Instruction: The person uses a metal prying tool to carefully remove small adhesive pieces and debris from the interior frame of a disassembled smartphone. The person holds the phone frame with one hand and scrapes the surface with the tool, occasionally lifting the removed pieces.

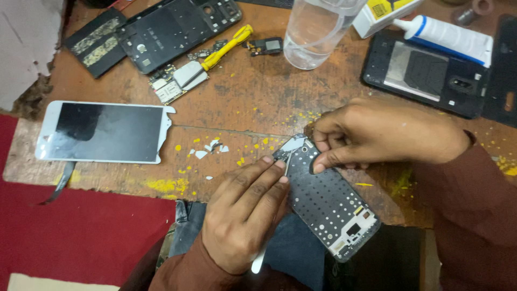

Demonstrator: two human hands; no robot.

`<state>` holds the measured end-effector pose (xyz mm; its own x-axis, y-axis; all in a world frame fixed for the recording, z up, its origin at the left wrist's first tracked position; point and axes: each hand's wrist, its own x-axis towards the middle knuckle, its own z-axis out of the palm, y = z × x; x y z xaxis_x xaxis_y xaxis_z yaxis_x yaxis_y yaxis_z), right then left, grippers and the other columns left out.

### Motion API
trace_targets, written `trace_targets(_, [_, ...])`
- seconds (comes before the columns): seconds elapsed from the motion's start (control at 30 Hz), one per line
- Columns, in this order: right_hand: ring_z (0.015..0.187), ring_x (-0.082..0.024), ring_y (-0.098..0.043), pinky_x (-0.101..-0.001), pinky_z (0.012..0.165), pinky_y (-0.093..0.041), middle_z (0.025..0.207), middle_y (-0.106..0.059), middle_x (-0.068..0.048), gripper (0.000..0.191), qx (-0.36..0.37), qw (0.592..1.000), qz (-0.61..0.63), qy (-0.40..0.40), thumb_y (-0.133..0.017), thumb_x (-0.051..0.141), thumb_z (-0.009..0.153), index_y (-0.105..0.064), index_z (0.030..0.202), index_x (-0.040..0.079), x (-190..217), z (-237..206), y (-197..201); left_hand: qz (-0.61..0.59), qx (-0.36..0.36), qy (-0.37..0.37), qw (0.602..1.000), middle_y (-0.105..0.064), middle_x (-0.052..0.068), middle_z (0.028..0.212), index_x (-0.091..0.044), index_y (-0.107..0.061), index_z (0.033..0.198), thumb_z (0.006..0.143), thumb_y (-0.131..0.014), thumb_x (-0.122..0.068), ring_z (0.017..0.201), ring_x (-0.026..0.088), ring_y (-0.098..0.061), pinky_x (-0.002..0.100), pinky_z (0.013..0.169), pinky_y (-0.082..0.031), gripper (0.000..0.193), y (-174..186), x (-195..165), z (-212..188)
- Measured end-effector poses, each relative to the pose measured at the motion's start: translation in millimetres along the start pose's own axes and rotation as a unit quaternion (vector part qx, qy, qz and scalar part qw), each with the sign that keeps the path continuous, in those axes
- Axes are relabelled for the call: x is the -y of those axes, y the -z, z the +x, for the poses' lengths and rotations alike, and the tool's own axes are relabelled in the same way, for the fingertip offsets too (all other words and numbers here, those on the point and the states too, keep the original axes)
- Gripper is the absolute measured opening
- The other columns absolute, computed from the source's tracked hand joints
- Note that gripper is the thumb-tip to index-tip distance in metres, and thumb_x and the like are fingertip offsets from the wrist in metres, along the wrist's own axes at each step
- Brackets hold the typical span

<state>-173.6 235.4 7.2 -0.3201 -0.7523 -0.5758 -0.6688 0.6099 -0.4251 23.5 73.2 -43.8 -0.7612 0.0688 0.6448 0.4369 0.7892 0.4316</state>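
Note:
A dark phone frame with many small holes lies tilted over the table's near edge and my lap. My left hand holds a thin tool with a white handle, its fine tip touching the frame's top corner. My right hand pinches the frame's upper edge between thumb and fingers. Small white and yellow chips lie scattered just left of the frame.
A white-bordered phone screen lies at the left. At the back are a dark phone back panel, a circuit board, a yellow-handled screwdriver, a clear plastic cup, a white glue tube and another dark phone housing.

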Motion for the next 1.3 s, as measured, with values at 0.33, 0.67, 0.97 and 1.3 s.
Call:
trace_targets(0.33, [0.044,-0.016,-0.066,-0.0353,0.045,-0.046,0.053,-0.072,0.002,0.038,-0.033,0.999,0.009,0.038,-0.077,0.052,0.078,-0.065,0.078,0.015,1.0,-5.6,2.5,0.083,0.057,-0.053,0.994,-0.070,0.020,0.123,0.005,-0.070,0.111,0.089,-0.063,-0.006,0.116,0.035,-0.068,0.046,0.098,-0.055,0.026,1.0,-2.1,3.8])
trace_targets(0.67, [0.044,-0.010,-0.070,-0.0313,0.044,-0.049,0.053,-0.073,0.003,0.034,-0.022,0.998,0.055,0.025,-0.077,0.047,0.080,-0.065,0.079,0.015,1.9,-8.3,3.7,0.085,0.035,-0.046,0.995,-0.073,0.017,0.121,0.002,-0.073,0.109,0.093,-0.064,-0.007,0.110,0.031,-0.073,0.041,0.094,-0.058,0.020,-3.7,-0.2,5.8])
trace_targets(0.97, [0.042,-0.008,-0.070,-0.0281,0.043,-0.051,0.054,-0.072,0.002,0.032,-0.014,0.998,0.053,-0.011,-0.078,0.046,0.079,-0.067,0.080,0.016,4.2,-4.6,3.6,0.095,-0.002,-0.051,0.994,-0.074,0.014,0.117,0.000,-0.073,0.107,0.097,-0.070,-0.007,0.103,0.026,-0.076,0.037,0.090,-0.060,0.012,-5.3,6.0,3.9])
trace_targets(1.3, [0.043,-0.010,-0.070,-0.0273,0.043,-0.053,0.050,-0.070,0.001,0.032,-0.003,0.998,0.062,-0.027,-0.077,0.045,0.079,-0.067,0.082,0.015,5.1,-2.7,2.8,0.056,-0.010,0.003,0.998,-0.076,0.009,0.114,-0.005,-0.074,0.103,0.089,-0.078,-0.008,0.093,0.020,-0.076,0.032,0.080,-0.059,0.014,-1.6,5.8,2.4])
